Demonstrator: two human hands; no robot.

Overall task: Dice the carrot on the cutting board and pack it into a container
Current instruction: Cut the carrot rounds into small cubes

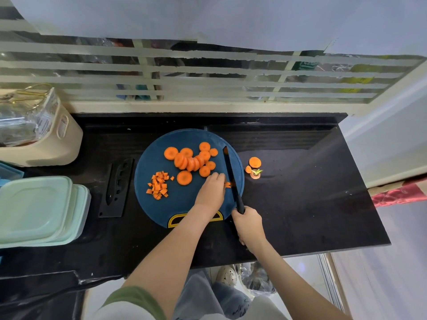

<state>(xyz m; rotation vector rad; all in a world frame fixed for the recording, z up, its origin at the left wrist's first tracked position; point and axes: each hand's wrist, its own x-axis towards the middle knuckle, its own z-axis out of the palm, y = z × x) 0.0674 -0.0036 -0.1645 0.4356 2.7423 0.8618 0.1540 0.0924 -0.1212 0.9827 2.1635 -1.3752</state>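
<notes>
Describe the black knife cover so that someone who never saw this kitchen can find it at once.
Find the round dark blue cutting board on the black counter. Just left of it, before the stack of pale green containers, the knife cover lies flat. It is blade-shaped with a row of holes, unlike the knife, which the right hand holds.

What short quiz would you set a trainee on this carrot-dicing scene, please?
1. True or false: the right hand grips the knife by its handle.
2. Where does the diced pile lie? A) on the left part of the cutting board; B) in a container; C) on the counter.
3. Which hand holds the carrot piece beside the blade?
Key: 1 true; 2 A; 3 the left hand.
</notes>
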